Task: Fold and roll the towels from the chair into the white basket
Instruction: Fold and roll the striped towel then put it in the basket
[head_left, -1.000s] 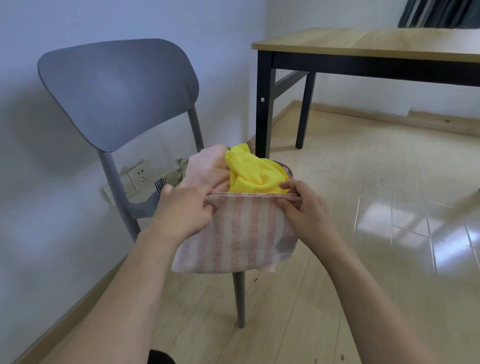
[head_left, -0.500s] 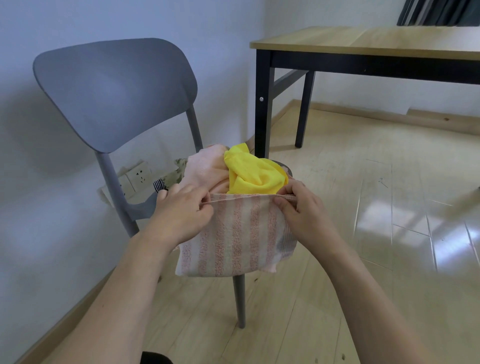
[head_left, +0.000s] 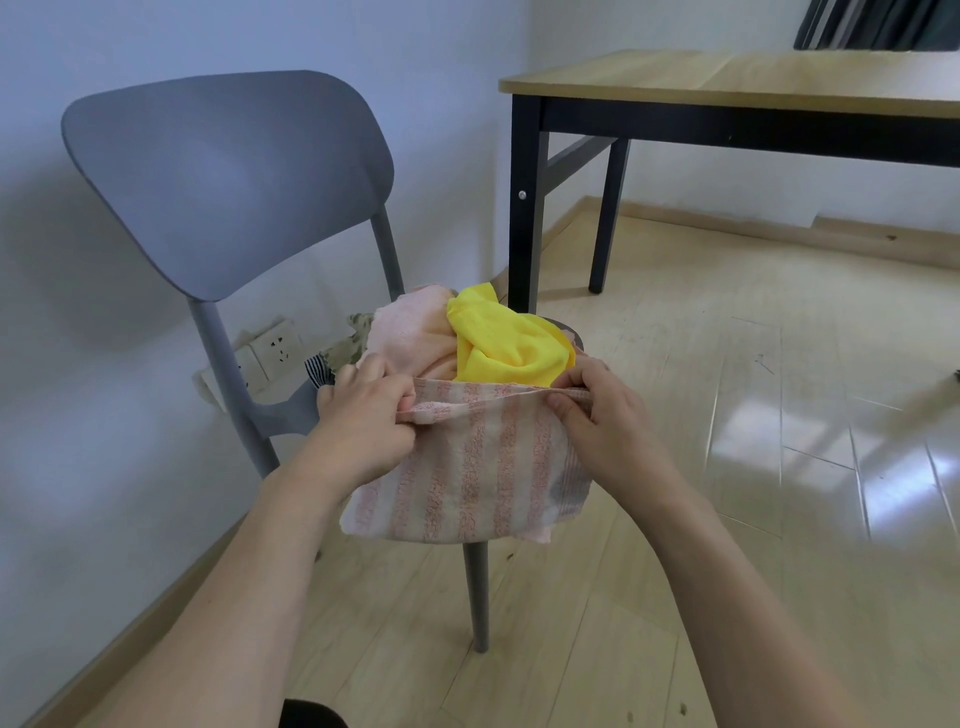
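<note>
While held: striped towel (head_left: 467, 467) hangs folded in front of the chair seat, pink and white stripes running vertically, its top edge pulled level between both hands.
Left hand: left hand (head_left: 363, 421) grips the top left corner of the striped towel; its fingers (head_left: 387, 397) are curled, with the thumb pinching the cloth edge against them.
Right hand: right hand (head_left: 597, 421) grips the top right corner of the striped towel; its fingers (head_left: 569, 410) are curled down over the edge and pressed together, pinching the fold.
Towel lower edge: hangs free below the hands, near the front chair leg; a grey band shows at the lower right corner.
Chair: grey chair (head_left: 223, 182) stands at left, close to the wall, backrest at the far side.
Pile on seat: yellow towel (head_left: 504, 338) lies crumpled on the right of the seat, touching the pale pink towel (head_left: 410, 332) to its left; both sit just beyond the top edge of the striped towel.
Further cloth: patterned cloth (head_left: 353, 338) and a dark striped piece (head_left: 317, 371) show at the far left of the pile, mostly hidden.
Counter: wooden counter (head_left: 727, 78) with black legs stands at far right, well apart from the chair.
Wall fitting: white wall socket (head_left: 275, 345) sits low on the wall behind the chair.
Floor: light wooden floor (head_left: 675, 519), glossy at right.
White basket: cannot tell its position.
</note>
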